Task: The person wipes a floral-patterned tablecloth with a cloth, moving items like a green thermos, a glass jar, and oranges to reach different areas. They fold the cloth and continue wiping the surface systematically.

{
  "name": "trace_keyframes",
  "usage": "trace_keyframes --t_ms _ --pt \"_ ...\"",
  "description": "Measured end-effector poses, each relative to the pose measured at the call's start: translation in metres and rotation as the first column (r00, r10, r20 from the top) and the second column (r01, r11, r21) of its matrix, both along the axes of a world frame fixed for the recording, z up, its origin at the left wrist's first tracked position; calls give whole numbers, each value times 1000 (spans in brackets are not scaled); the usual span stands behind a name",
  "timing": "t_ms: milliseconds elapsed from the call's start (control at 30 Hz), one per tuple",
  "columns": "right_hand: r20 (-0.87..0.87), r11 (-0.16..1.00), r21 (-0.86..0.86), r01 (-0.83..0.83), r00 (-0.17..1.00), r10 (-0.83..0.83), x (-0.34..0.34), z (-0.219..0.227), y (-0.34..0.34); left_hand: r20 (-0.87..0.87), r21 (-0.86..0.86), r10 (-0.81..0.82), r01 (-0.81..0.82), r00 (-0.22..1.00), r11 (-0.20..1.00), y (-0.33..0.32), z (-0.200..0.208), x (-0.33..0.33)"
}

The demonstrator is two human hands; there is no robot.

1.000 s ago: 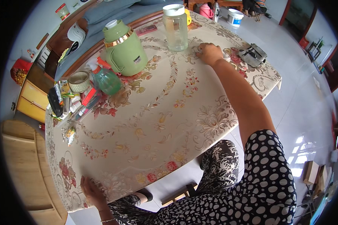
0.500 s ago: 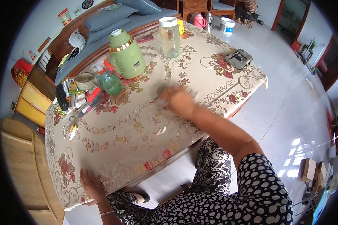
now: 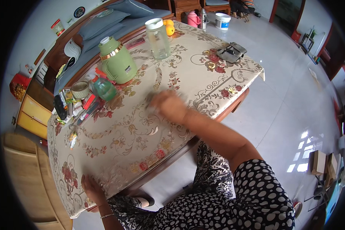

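Observation:
My right hand (image 3: 170, 106) presses down near the middle of a cream flowered tablecloth (image 3: 115, 142). Its fingers are bunched over what looks like a grey cloth (image 3: 150, 100), whose edges show on both sides, smeared by motion. Near the table's front left corner my left hand (image 3: 93, 191) lies on the tablecloth, fingers stretched out and holding nothing. Beyond the right hand stand a green thermos jug (image 3: 119, 63), a clear pitcher (image 3: 158, 40) with a white lid, and a green spray bottle (image 3: 104, 88).
A small woven pot (image 3: 80, 90) sits among clutter at the left. Some orange fruits (image 3: 169, 29) are behind the pitcher; a grey bag (image 3: 231, 52) lies at the far right corner. A wooden board (image 3: 21, 172) stands left of the table. A person (image 3: 243, 7) sits far back.
The view has shifted, so the table things appear a little farther left. My right hand, still on the grey cloth, is blurred by movement. The left hand stays at the table edge.

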State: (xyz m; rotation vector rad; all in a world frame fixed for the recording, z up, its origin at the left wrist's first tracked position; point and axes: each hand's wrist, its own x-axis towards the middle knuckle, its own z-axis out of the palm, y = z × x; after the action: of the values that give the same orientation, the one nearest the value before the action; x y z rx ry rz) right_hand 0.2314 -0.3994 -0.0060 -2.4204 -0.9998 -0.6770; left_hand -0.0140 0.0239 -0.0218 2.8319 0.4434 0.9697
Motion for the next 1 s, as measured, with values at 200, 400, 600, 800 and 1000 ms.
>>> trace_keyframes --t_ms 200,400,600,800,1000 --pt "-134 758 -212 616 750 -647 61 14 -133 14 4 -11 11 1000 1000 6 -1 -3" --pt "-105 557 -164 814 547 -831 48 3 -258 17 25 3 -3 1000 1000 -1 2 -2" --pt "23 549 -355 757 594 -804 34 8 -207 -34 13 39 -38 999 999 -3 2 2" --pt "-94 804 -256 537 814 -574 -7 16 -89 -15 -20 54 -55 998 998 -1 0 -3" --pt "22 942 -291 168 985 -169 -82 12 13 11 20 14 -14 1000 1000 1 -3 0"
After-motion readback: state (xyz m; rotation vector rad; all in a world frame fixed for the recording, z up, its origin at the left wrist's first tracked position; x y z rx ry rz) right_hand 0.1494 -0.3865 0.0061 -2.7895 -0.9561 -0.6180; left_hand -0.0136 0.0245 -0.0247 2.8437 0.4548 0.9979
